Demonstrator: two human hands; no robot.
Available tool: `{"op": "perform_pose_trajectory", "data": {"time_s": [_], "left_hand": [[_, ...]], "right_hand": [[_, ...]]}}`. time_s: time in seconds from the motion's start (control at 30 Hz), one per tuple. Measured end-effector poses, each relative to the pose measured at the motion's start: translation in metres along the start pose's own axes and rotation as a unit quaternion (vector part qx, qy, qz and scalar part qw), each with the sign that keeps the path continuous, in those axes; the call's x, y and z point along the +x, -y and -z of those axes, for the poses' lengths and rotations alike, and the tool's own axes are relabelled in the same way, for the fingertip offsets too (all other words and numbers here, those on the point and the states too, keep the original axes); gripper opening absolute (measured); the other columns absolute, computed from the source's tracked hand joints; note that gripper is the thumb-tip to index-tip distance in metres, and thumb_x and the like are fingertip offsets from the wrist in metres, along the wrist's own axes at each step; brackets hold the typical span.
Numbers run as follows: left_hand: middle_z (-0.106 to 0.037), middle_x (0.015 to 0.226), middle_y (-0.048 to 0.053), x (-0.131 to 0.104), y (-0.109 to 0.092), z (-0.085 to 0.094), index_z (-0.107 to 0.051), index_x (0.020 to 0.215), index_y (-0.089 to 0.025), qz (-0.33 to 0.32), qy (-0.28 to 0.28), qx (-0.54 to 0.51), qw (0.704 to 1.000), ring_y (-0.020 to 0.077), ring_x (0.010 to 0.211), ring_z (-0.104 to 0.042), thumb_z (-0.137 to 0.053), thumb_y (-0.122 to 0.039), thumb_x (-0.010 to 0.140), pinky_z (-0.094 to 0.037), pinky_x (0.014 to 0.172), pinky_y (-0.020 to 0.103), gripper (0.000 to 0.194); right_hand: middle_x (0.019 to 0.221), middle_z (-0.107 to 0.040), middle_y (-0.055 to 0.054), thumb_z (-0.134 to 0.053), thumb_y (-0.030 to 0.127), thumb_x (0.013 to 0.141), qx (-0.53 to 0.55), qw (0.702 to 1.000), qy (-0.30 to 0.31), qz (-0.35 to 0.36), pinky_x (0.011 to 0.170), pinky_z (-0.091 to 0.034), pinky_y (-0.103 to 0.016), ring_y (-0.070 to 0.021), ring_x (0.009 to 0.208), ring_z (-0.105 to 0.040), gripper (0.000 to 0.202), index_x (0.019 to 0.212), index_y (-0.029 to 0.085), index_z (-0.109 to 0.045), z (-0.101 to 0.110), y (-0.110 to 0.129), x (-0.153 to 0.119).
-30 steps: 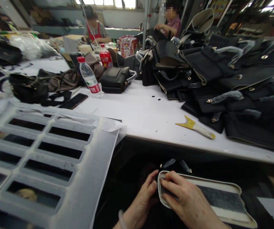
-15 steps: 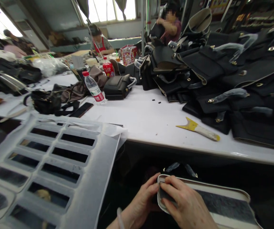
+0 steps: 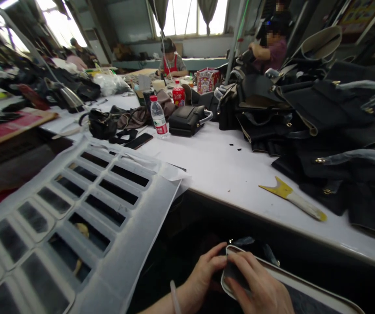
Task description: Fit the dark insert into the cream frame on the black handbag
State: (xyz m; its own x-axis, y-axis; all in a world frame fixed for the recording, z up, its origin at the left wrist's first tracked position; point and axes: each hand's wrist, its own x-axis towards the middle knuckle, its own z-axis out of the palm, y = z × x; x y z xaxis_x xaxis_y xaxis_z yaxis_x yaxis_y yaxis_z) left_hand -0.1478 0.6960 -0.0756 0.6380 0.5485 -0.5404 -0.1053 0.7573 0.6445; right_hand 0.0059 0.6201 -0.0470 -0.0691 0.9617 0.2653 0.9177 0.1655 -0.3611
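Low in front of me is an unfinished black handbag (image 3: 305,285), its cream-edged panel turned up with a dark strip along the middle. A plastic-wrapped handle (image 3: 265,253) with metal fittings shows just behind it. My left hand (image 3: 203,270) grips the panel's rounded left end, the thumb near its edge and some fingers hidden below. My right hand (image 3: 261,281) is closed over the same end, fingertips pressed on the dark strip close to my left thumb. The lower right part of the panel runs out of view.
On the left, a translucent tray (image 3: 161,209) holds several dark, pale-edged pieces in its slots. The white table (image 3: 203,161) carries a yellow scraper-like tool (image 3: 292,198), a water bottle (image 3: 159,117), a phone (image 3: 139,141) and a black bag (image 3: 187,120). Black bags (image 3: 331,113) pile up at right.
My view has swung left, so the table things and tray appear shifted right. Both hands stay at the handbag's end, with the right fingers slightly repositioned on the strip.
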Motion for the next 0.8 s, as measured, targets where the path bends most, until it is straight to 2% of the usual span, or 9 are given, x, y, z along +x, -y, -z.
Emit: {"op": "perform_pose_trajectory", "data": {"time_s": [0.1, 0.17, 0.3, 0.37, 0.57, 0.7, 0.8], "left_hand": [[-0.068, 0.121, 0.012, 0.001, 0.002, -0.002, -0.061, 0.132, -0.018, -0.025, -0.006, 0.02, 0.999, 0.0354, 0.119, -0.058, -0.07, -0.044, 0.08, -0.049, 0.097, 0.046, 0.059], [-0.068, 0.123, 0.012, 0.002, 0.005, -0.002, -0.061, 0.133, -0.018, -0.034, -0.01, 0.027, 0.999, 0.0356, 0.119, -0.058, -0.068, -0.043, 0.082, -0.048, 0.099, 0.047, 0.058], [-0.062, 0.136, 0.01, 0.002, 0.014, 0.004, -0.059, 0.135, -0.021, -0.042, 0.0, 0.006, 0.999, 0.034, 0.127, -0.054, -0.065, -0.042, 0.086, -0.046, 0.102, 0.048, 0.054], [-0.058, 0.142, 0.008, 0.001, 0.017, 0.006, -0.058, 0.137, -0.025, -0.033, 0.013, -0.012, 0.999, 0.0323, 0.132, -0.051, -0.062, -0.046, 0.088, -0.045, 0.103, 0.047, 0.053], [-0.06, 0.14, 0.006, -0.003, 0.012, 0.005, -0.056, 0.138, -0.029, -0.008, 0.016, -0.016, 1.0, 0.0318, 0.133, -0.05, -0.062, -0.049, 0.087, -0.044, 0.102, 0.047, 0.054], [-0.061, 0.139, 0.005, -0.004, 0.01, 0.005, -0.059, 0.134, -0.033, 0.0, 0.0, 0.0, 1.0, 0.0317, 0.132, -0.05, -0.06, -0.049, 0.089, -0.042, 0.101, 0.048, 0.049], [-0.063, 0.135, 0.004, 0.001, 0.015, 0.008, -0.063, 0.129, -0.032, 0.006, -0.002, -0.029, 1.0, 0.0307, 0.129, -0.051, -0.056, -0.054, 0.09, -0.042, 0.099, 0.046, 0.045]], "right_hand": [[0.108, -0.068, -0.006, -0.052, 0.023, 0.091, -0.017, 1.0, -0.006, 0.011, 0.056, -0.059, -0.023, -0.0167, 0.077, -0.073, 0.033, 0.124, 0.024, -0.053, 0.0, -0.002, -0.002], [0.112, -0.067, -0.008, -0.05, 0.024, 0.093, -0.033, 0.999, -0.022, 0.017, 0.056, -0.059, -0.022, -0.0163, 0.078, -0.073, 0.028, 0.12, 0.025, -0.057, 0.0, -0.001, -0.003], [0.129, -0.065, -0.007, -0.051, 0.019, 0.095, -0.065, 0.993, -0.055, 0.084, 0.082, -0.06, -0.029, -0.0208, 0.109, -0.068, 0.031, 0.123, 0.026, -0.06, 0.0, 0.0, -0.006], [0.134, -0.063, -0.004, -0.053, 0.015, 0.093, -0.085, 0.989, -0.042, 0.116, 0.088, -0.059, -0.031, -0.0218, 0.114, -0.066, 0.036, 0.127, 0.024, -0.061, 0.0, -0.002, -0.007], [0.139, -0.055, 0.001, -0.052, 0.014, 0.09, -0.193, 0.954, 0.007, 0.23, 0.069, -0.061, -0.029, -0.0208, 0.089, -0.074, 0.041, 0.129, 0.019, -0.064, 0.0, -0.014, -0.007], [0.139, -0.055, -0.003, -0.054, 0.014, 0.087, -0.235, 0.926, 0.02, 0.294, 0.065, -0.061, -0.026, -0.0194, 0.085, -0.074, 0.042, 0.127, 0.015, -0.066, 0.002, -0.02, -0.001], [0.136, -0.058, -0.006, -0.054, 0.014, 0.084, -0.245, 0.911, 0.028, 0.33, 0.064, -0.061, -0.026, -0.0201, 0.084, -0.075, 0.042, 0.124, 0.013, -0.068, 0.005, -0.022, 0.002]]}}
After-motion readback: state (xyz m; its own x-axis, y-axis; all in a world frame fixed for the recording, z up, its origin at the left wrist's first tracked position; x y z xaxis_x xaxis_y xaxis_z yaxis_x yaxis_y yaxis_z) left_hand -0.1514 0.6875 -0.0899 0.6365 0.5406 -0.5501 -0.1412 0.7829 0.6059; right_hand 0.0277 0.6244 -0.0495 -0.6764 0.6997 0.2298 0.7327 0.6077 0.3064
